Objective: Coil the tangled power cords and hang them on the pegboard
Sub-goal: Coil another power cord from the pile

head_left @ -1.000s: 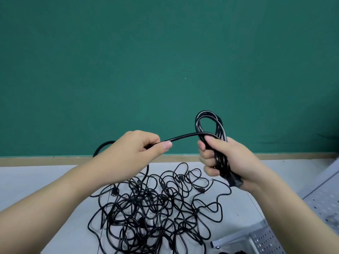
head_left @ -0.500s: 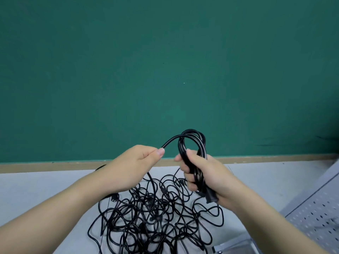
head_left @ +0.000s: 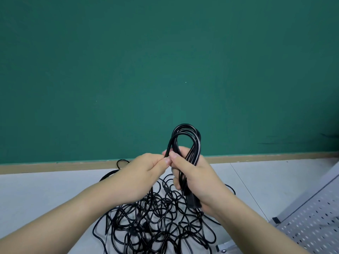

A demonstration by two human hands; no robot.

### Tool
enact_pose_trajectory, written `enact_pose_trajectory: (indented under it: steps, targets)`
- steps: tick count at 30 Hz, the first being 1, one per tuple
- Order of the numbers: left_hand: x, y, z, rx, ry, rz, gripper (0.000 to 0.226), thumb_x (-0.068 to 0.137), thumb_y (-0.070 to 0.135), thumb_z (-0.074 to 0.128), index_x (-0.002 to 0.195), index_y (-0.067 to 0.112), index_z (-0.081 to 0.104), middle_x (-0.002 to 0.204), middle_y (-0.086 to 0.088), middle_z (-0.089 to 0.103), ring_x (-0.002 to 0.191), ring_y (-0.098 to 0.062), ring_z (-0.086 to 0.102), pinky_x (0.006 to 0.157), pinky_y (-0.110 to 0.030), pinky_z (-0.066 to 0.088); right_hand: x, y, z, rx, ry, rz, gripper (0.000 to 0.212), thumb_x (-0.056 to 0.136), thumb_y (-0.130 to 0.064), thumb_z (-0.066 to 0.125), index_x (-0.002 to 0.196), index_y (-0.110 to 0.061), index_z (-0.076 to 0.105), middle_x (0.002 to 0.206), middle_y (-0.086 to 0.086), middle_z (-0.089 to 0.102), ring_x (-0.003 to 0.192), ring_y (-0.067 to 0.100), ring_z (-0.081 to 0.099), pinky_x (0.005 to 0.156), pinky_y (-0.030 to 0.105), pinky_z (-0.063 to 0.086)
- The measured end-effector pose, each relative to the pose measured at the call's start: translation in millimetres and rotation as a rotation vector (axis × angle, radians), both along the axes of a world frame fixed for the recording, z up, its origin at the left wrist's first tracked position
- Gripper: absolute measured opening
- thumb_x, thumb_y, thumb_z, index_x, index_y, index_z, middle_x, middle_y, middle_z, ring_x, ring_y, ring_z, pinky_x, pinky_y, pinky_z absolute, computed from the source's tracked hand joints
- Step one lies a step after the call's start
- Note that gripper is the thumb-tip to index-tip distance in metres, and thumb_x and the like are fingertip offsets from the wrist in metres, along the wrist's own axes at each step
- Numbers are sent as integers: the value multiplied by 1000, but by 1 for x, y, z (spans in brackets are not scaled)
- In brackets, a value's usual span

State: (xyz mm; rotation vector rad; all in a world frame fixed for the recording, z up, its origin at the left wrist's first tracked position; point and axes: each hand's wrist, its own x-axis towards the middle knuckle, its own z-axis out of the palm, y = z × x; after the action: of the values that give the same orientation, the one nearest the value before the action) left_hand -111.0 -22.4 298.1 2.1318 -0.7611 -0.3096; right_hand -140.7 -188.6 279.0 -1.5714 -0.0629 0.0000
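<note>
Right hand [head_left: 198, 178]: grip wrapped round the gathered strands of the coiled cord [head_left: 185, 140], thumb laid across the front of the bundle
Left hand [head_left: 145, 173]: grip pinching a single strand of the same cord between thumb and forefinger, touching the right thumb
Coiled cord: black, held upright above the bench [head_left: 36, 195]; several loops rise from the right fist and arch over in front of the green wall [head_left: 165, 61]
Plug [head_left: 193, 201]: black moulded end, sticking out below the right fist (contact type cannot be told)
Tangled cords [head_left: 156, 222]: loose black heap lying on the bench, directly beneath both hands and partly hidden by the forearms; one loop shows behind the left hand, near the wall
Pegboard [head_left: 315, 222]: pale grey perforated panel, lying at the lower right edge of view, just beside the heap
Bench: light grey surface, meeting the wall along a tan strip [head_left: 55, 166]
</note>
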Motion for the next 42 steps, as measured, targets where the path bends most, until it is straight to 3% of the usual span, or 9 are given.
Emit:
enact_pose_trajectory:
  steps: [7, 9, 13, 16, 20, 29, 33, 37, 42]
  targets:
    - [-1, -3, -1, 80, -16, -46, 44, 108, 50, 35, 78, 34, 63, 62, 6, 34, 57, -13, 31, 55, -32, 31, 2, 0, 1, -77, -43, -35, 28, 102, -32, 64, 76, -23, 60, 64, 4, 46, 49, 17, 44, 47, 28, 34]
    - [-1, -6, -4, 117, -73, -41, 35, 107, 46, 42, 82, 27, 55, 63, 12, 43, 57, -7, 36, 55, -22, 33, 5, -2, 4, -26, -31, -115, 33, 103, -29, 62, 71, -24, 57, 67, 5, 40, 52, 15, 39, 48, 26, 36]
    - [-2, -13, -6, 92, -147, -45, 37, 104, 49, 50, 75, 26, 41, 63, 13, 44, 59, -8, 36, 57, -25, 32, 11, -16, 11, 6, -16, -267, 34, 105, -32, 59, 74, -19, 51, 65, 0, 37, 56, 15, 41, 58, 29, 35]
    - [-4, -17, -2, 78, -152, -73, 39, 104, 47, 52, 75, 23, 40, 62, 12, 39, 58, -8, 33, 56, -26, 29, 13, -22, 17, 206, 44, -318, 28, 106, -26, 56, 80, -17, 54, 68, -3, 51, 61, 12, 61, 64, 34, 51]
    - [-13, -19, -1, 197, -156, -151, 40, 104, 51, 50, 78, 22, 40, 65, 10, 45, 59, -10, 36, 54, -26, 29, 15, -38, 26, 547, 104, -427, 19, 106, -21, 55, 91, -11, 56, 80, 4, 59, 70, 18, 73, 57, 36, 61]
    - [-11, -16, -6, 267, -142, -160, 38, 108, 50, 35, 87, 22, 51, 68, 14, 49, 63, -6, 41, 65, -31, 39, 15, -65, 34, 799, 138, -350, 25, 108, -23, 48, 84, -17, 43, 66, -3, 45, 48, 9, 40, 41, 20, 41]
    - [-8, -11, -7, 289, -140, -223, 42, 108, 48, 39, 82, 17, 46, 69, 3, 45, 63, -10, 37, 65, -34, 40, 10, -61, 30, 738, 132, -216, 23, 106, -23, 49, 85, -16, 46, 68, -4, 39, 51, 8, 32, 41, 18, 35]
    - [2, -2, -10, 328, -191, -169, 39, 106, 53, 39, 80, 24, 46, 66, 9, 45, 67, -14, 43, 73, -41, 47, 7, -63, 29, 645, 110, -183, 14, 101, -20, 53, 89, -13, 52, 69, -3, 37, 53, 10, 31, 43, 19, 33]
    - [-4, -3, -1, 262, -292, -140, 39, 104, 56, 42, 83, 24, 48, 66, 6, 49, 61, -15, 42, 61, -38, 41, 12, -81, 38, 657, 60, -270, 20, 106, -17, 47, 87, -14, 50, 66, -4, 36, 53, 9, 27, 42, 18, 30]
